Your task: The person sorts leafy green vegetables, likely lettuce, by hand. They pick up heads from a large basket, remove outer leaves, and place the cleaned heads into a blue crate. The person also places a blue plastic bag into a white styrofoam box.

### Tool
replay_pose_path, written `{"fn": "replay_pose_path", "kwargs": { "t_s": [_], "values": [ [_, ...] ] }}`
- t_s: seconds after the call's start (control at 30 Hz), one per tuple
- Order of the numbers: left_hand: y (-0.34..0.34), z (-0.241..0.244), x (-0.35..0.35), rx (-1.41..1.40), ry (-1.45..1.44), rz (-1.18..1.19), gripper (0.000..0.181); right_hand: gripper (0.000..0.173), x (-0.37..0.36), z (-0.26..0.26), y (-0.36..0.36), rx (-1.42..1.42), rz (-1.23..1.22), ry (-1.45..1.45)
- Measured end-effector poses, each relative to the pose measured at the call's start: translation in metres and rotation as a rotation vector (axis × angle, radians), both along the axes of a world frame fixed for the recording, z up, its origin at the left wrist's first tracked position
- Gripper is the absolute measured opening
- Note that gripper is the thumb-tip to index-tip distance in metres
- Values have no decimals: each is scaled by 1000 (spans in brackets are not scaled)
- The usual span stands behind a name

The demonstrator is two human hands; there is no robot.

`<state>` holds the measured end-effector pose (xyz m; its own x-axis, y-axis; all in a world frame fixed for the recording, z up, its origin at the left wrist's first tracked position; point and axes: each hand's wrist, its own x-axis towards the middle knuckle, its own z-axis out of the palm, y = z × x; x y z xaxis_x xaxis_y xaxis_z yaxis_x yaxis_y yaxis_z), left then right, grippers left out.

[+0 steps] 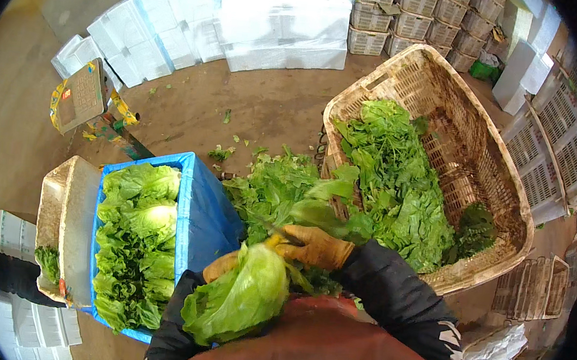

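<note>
A head of green leaf lettuce is in my left hand, in front of the red-brown apron. Its leaves hide most of that orange-gloved hand. My right hand, in a matching glove, is closed around what looks like a small knife at the upper end of the lettuce. The thin dark blade is blurred and the handle is mostly covered. Loose trimmed leaves lie just beyond both hands. On the left, several lettuce heads fill a box lined with blue plastic.
A large, dirty plastic basket at right holds more leaves. A scale stands beyond the blue-lined box, beside a foam box. White foam boxes and crates are stacked behind. A person's dark sleeve shows at left.
</note>
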<state>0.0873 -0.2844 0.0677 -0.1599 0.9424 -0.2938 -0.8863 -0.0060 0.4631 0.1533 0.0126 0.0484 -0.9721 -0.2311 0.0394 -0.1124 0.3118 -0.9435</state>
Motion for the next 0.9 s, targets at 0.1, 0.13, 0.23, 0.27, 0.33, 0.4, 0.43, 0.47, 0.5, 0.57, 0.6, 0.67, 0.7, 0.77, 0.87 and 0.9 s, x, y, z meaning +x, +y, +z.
{"fn": "replay_pose_path", "kwargs": {
  "t_s": [0.1, 0.13, 0.23, 0.27, 0.33, 0.4, 0.43, 0.47, 0.5, 0.57, 0.6, 0.67, 0.7, 0.77, 0.87, 0.9],
  "values": [
    [-5, -19, 11, -114, 165, -8, 55, 46, 4, -26, -12, 142, -132, -7],
    [-7, -21, 12, -138, 196, -15, 55, 42, 11, -27, -15, 5, -195, 21],
    [-10, -21, 5, -192, 309, -39, 55, 34, 22, -9, -17, -538, -78, -635],
    [-11, -20, -1, -209, 348, -55, 55, 32, 30, 0, -18, -535, -109, -590],
    [-12, -19, -9, -186, 490, -183, 56, 28, 40, 17, -13, -465, -104, -461],
    [-8, -21, -3, -217, 437, -64, 55, 25, 48, 21, -7, -354, 15, -284],
    [-5, -22, 2, -221, 375, 32, 55, 31, 51, 18, -2, -327, -103, -395],
    [1, -22, 11, -364, 287, 156, 54, 34, 51, 9, -4, -167, -232, -226],
    [7, -22, 18, -367, 458, 146, 53, 37, 53, -3, 1, 92, -442, -71],
    [27, -16, 30, -444, 751, 199, 52, 40, 50, -37, -6, -682, -159, -508],
    [38, -8, 31, -436, 955, 169, 45, 40, 50, -56, -12, -950, 9, -582],
    [55, 12, 13, -315, 1173, 266, 39, 42, 56, -88, -29, -1199, 216, -482],
    [60, 25, -3, -167, 1321, 286, 36, 42, 60, -99, -38, -1339, 234, -498],
    [64, 43, -51, -583, 1265, 32, 43, 43, 71, -108, -53, -1489, 146, -578],
    [58, 22, -58, -821, 2060, 378, 80, 45, 80, -91, -64, -1508, -106, -626],
    [50, 8, -54, -603, 1810, 309, 84, 45, 79, -80, -63, -1497, -227, -587]
  ]
}}
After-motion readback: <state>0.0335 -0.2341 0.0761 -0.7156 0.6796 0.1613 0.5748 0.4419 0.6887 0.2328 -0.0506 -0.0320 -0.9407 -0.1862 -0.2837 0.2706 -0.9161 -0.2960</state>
